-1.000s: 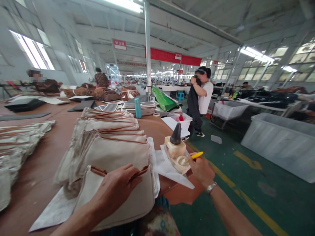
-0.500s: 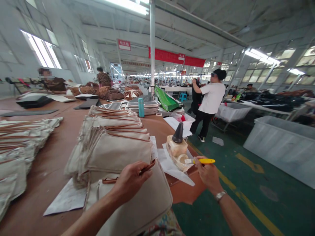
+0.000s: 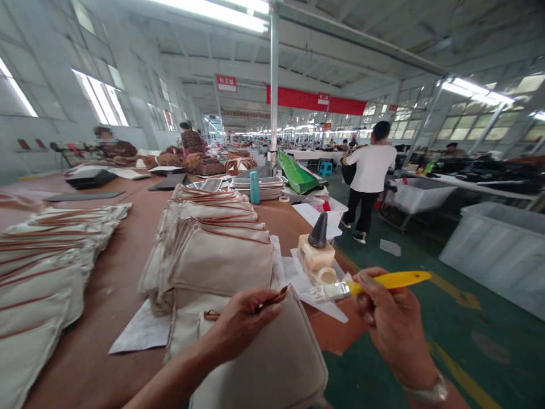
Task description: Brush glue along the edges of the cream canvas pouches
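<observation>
Our left hand (image 3: 242,325) pinches the brown piping (image 3: 279,296) of a light, limp canvas pouch (image 3: 264,363), the firmest place to hold it, while our right hand (image 3: 394,324), right of the pouch, grips a yellow-handled brush (image 3: 383,282).

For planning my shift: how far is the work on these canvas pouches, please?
Done, apparently: the stacked pouches with brown edging. In hand: the left hand holds one pouch by its brown strip; the right hand holds a yellow-handled brush. Remaining: perhaps the pile at far left; unclear.
</observation>
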The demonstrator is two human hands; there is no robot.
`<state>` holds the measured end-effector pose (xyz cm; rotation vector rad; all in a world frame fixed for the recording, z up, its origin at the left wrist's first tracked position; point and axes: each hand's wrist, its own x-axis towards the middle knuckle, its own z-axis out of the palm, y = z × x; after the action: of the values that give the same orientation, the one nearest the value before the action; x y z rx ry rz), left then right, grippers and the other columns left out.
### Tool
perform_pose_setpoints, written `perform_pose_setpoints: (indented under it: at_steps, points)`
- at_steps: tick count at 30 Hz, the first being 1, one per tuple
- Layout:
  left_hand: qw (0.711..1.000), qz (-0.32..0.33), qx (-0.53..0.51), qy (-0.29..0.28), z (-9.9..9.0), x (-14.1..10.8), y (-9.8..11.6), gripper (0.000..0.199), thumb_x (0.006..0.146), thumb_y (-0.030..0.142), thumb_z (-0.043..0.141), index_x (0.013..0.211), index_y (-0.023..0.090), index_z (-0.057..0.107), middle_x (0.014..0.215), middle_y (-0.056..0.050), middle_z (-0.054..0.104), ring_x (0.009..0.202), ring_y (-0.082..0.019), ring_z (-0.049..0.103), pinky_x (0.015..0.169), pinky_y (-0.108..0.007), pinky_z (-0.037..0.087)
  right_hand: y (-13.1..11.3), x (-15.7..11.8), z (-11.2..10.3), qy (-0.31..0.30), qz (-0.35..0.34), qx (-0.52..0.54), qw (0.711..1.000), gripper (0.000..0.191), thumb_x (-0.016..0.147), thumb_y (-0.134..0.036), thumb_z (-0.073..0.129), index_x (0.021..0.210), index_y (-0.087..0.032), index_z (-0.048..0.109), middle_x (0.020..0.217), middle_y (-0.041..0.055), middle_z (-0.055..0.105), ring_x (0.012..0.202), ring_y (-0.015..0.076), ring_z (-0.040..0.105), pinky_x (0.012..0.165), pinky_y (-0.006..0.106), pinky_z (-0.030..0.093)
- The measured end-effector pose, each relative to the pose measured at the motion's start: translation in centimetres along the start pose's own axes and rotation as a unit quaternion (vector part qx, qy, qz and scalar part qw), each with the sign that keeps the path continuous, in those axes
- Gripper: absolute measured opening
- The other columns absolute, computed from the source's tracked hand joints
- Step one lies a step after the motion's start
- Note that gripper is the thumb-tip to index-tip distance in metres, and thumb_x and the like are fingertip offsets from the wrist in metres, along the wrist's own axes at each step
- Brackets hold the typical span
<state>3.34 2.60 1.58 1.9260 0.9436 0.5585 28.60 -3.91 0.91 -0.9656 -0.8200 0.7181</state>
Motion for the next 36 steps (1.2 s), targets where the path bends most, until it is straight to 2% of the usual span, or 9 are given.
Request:
perform_pose_setpoints:
  at_steps: [5, 10, 16, 20, 23, 26, 29, 31, 36]
  points:
    - [0.999, 0.026, 0.015, -0.013, 0.6, -0.7, 0.6, 0.032, 0.093, 0.041, 0.052, 0.089, 0.015, 0.070, 0.083, -0.002, 0.060, 0.077, -0.016, 0.051, 0.069, -0.023, 0.039, 0.3, -0.1, 1.9, -0.078, 0.034, -0.031, 0.996, 0.037, 0.086, -0.050, 0.076, 0.085, -0.016, 0.061, 0.051, -0.0047, 0.044, 0.041, 0.0091, 0.033, 0.037, 0.017, 0.023]
    - [0.999, 0.027, 0.024, -0.015, 1.1, -1.2, 0.4, 0.035, 0.093, 0.043, 0.052, 0.090, 0.015, 0.071, 0.085, -0.004, 0.064, 0.079, -0.017, 0.055, 0.068, -0.023, 0.043, -0.2, 0.1, 2.0, -0.028, 0.000, -0.066, 0.997, 0.038, 0.085, -0.052, 0.075, 0.085, -0.017, 0.060, 0.049, -0.0055, 0.042, 0.040, 0.0101, 0.032, 0.037, 0.019, 0.025]
    - [0.990, 0.083, 0.110, 0.008, 1.3, -1.4, 0.7, 0.026, 0.097, 0.032, 0.050, 0.087, 0.017, 0.070, 0.081, -0.002, 0.064, 0.074, -0.015, 0.057, 0.065, -0.021, 0.040, -0.3, -0.6, 1.7, -0.062, -0.023, -0.119, 0.991, 0.036, 0.087, -0.051, 0.073, 0.083, -0.017, 0.062, 0.052, -0.0033, 0.046, 0.043, 0.0112, 0.037, 0.039, 0.020, 0.029]
    - [0.945, 0.185, 0.263, 0.055, 1.7, -2.3, 1.2, 0.018, 0.098, 0.026, 0.052, 0.092, 0.022, 0.069, 0.079, 0.000, 0.065, 0.066, -0.011, 0.056, 0.059, -0.022, 0.035, -0.6, -0.3, 1.0, -0.005, -0.026, -0.071, 0.997, 0.034, 0.089, -0.048, 0.073, 0.087, -0.016, 0.064, 0.055, -0.0034, 0.046, 0.043, 0.0096, 0.036, 0.038, 0.018, 0.026]
    - [0.887, 0.279, 0.359, 0.078, 2.0, -2.9, 1.6, 0.015, 0.099, 0.028, 0.053, 0.095, 0.024, 0.067, 0.076, 0.001, 0.065, 0.062, -0.012, 0.055, 0.056, -0.027, 0.032, -0.9, -0.4, 0.8, -0.028, -0.009, -0.025, 0.999, 0.030, 0.089, -0.044, 0.075, 0.087, -0.016, 0.064, 0.054, -0.0045, 0.044, 0.042, 0.0079, 0.033, 0.038, 0.017, 0.022]
    - [0.848, 0.318, 0.415, 0.082, 2.0, -3.0, 1.9, 0.018, 0.100, 0.031, 0.054, 0.087, 0.022, 0.062, 0.073, 0.001, 0.064, 0.059, -0.014, 0.053, 0.054, -0.031, 0.030, -1.3, -1.1, 0.8, -0.077, 0.036, -0.022, 0.996, 0.030, 0.090, -0.044, 0.074, 0.086, -0.016, 0.063, 0.052, -0.0054, 0.042, 0.041, 0.0083, 0.032, 0.038, 0.018, 0.020]
    - [0.838, 0.314, 0.440, 0.080, 1.8, -3.0, 2.0, 0.020, 0.098, 0.033, 0.057, 0.082, 0.021, 0.060, 0.072, 0.001, 0.062, 0.059, -0.014, 0.052, 0.053, -0.031, 0.030, -2.0, -1.4, 0.3, -0.148, 0.072, -0.035, 0.986, 0.031, 0.088, -0.045, 0.074, 0.084, -0.016, 0.063, 0.051, -0.0050, 0.042, 0.043, 0.0091, 0.033, 0.040, 0.018, 0.023]
    - [0.834, 0.315, 0.447, 0.073, 1.7, -2.9, 2.1, 0.023, 0.098, 0.034, 0.057, 0.080, 0.020, 0.058, 0.071, 0.001, 0.062, 0.059, -0.013, 0.052, 0.054, -0.031, 0.030, -2.6, -1.3, -0.2, -0.165, 0.070, -0.058, 0.982, 0.030, 0.085, -0.042, 0.076, 0.080, -0.016, 0.063, 0.050, -0.0045, 0.043, 0.043, 0.0090, 0.034, 0.041, 0.019, 0.026]
    - [0.816, 0.352, 0.455, 0.058, 1.9, -2.9, 2.4, 0.024, 0.098, 0.033, 0.057, 0.079, 0.019, 0.056, 0.072, 0.001, 0.062, 0.059, -0.013, 0.051, 0.054, -0.031, 0.030, -2.7, -1.0, -0.3, -0.105, 0.082, -0.017, 0.991, 0.030, 0.086, -0.043, 0.075, 0.083, -0.017, 0.061, 0.050, -0.0060, 0.041, 0.042, 0.0077, 0.029, 0.039, 0.017, 0.021]
